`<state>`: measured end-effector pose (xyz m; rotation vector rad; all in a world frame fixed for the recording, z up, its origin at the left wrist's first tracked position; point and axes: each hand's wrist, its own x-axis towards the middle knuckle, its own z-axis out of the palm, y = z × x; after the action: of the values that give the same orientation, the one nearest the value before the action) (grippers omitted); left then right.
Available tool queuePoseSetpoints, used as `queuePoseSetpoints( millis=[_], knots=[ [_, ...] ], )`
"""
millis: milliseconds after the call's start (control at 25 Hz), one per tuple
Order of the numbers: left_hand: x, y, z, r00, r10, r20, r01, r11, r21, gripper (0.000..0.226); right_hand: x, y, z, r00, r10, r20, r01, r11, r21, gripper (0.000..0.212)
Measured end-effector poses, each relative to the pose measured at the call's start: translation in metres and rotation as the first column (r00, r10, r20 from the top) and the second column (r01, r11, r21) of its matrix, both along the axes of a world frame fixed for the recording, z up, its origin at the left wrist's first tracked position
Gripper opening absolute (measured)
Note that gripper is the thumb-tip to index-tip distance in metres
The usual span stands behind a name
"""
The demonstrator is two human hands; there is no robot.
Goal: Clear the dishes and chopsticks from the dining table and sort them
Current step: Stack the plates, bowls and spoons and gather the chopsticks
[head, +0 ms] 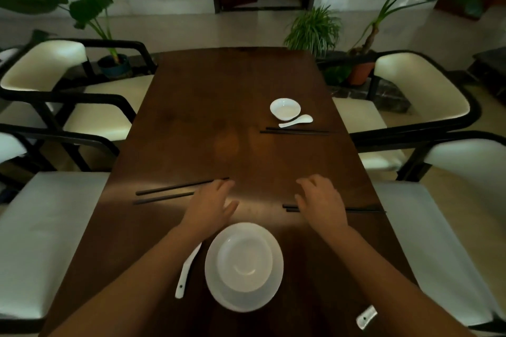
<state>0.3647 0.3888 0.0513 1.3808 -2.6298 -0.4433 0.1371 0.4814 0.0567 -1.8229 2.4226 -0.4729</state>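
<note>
Two stacked white bowls (243,267) sit at the near end of the brown table (235,107), so I'll use them as the landmark. Left hand (212,206) hovers open just beyond them, fingers at the end of a pair of black chopsticks (175,191) off to the left. Right hand (321,204) is spread open over another pair (364,209) to the right. A white spoon (187,272) lies right beside the bowls on the left. Far past them there's a small bowl (284,108), a second spoon (297,120) and a third pair (295,131).
</note>
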Motion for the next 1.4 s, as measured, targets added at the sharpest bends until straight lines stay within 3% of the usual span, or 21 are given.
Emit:
queuePoseSetpoints(
  millis=[120,440,600,840,1000,1120,1200,1400],
  knots=[
    [-0.046,-0.041,0.015,0.996,-0.053,0.078,0.062,0.992,-0.107,0.05,-0.033,-0.035,0.014,0.988,0.013,-0.153,-0.014,1.0,-0.007,0.038],
    [-0.152,-0.15,0.023,0.976,-0.079,0.203,0.109,0.984,-0.144,0.045,-0.116,-0.144,0.002,0.99,-0.028,-0.137,0.043,0.993,0.108,0.037],
    [-0.203,-0.233,0.013,0.981,-0.008,0.195,0.043,0.984,-0.172,0.043,-0.166,-0.231,-0.011,0.996,-0.061,-0.058,0.067,0.992,0.105,0.036],
    [-0.248,-0.315,-0.051,0.974,0.042,0.224,-0.023,0.996,-0.089,0.048,-0.208,-0.335,-0.058,0.989,-0.108,0.1,0.088,0.979,0.183,0.036],
    [-0.266,-0.333,-0.088,0.969,0.203,0.14,-0.218,0.97,0.109,0.039,-0.212,-0.363,-0.09,0.965,-0.155,0.213,0.101,0.964,0.245,0.03],
    [-0.274,-0.341,-0.102,0.931,0.362,-0.047,-0.32,0.872,0.37,0.014,-0.209,-0.369,-0.103,0.925,-0.222,0.307,0.152,0.96,0.237,0.022],
    [-0.276,-0.341,-0.103,0.868,0.477,-0.138,-0.354,0.79,0.5,0.01,-0.207,-0.368,-0.104,0.897,-0.255,0.362,0.185,0.958,0.217,0.023],
    [-0.26,-0.332,-0.076,0.746,0.62,-0.244,-0.385,0.701,0.601,0.015,-0.199,-0.358,-0.075,0.856,-0.228,0.464,0.193,0.974,0.121,0.022]
  ],
)
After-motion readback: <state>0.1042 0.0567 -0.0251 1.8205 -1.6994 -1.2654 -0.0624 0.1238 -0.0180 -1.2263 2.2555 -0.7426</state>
